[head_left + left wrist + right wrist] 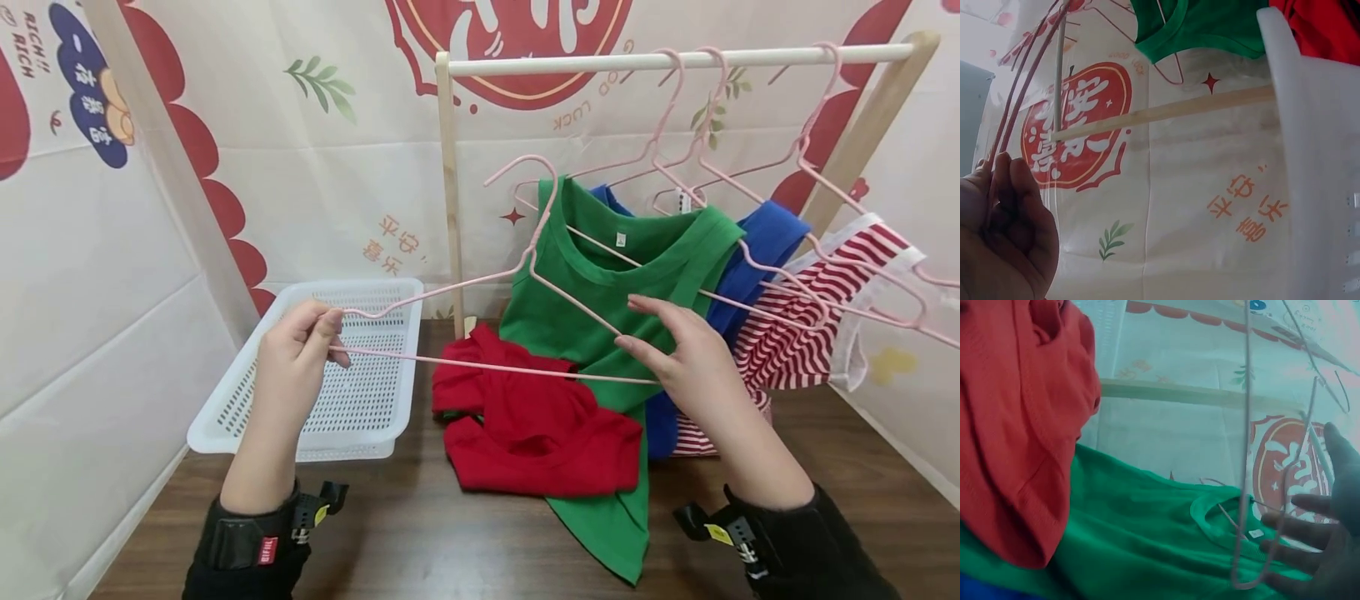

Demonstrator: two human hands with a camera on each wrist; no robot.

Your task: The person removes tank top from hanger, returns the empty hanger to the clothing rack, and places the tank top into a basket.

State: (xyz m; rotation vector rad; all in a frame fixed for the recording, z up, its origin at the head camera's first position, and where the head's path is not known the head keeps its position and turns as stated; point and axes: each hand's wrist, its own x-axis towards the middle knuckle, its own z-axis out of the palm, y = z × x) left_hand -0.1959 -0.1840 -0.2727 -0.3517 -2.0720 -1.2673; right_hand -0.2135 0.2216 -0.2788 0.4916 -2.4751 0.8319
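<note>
A pink wire hanger (487, 366) is held up across the front, with no garment on it. My left hand (292, 346) pinches its left end between thumb and fingers. My right hand (690, 362) is at the other end, thumb and fingers extended and apart; in the right wrist view its fingers (1304, 534) spread beside the hanger's end, and whether they touch it I cannot tell. Below the hanger lies a crumpled red garment (540, 433) on the table. Behind hangs a green sleeveless top (600, 250) on another pink hanger.
A rack with a white rail (570, 65) stands at the back right. Also hanging there are a blue garment (776, 229) and a red-and-white striped garment (795, 325). On the left, a white plastic basket (412, 333) stands on the brown wooden table (465, 542). Printed cloth walls surround the table.
</note>
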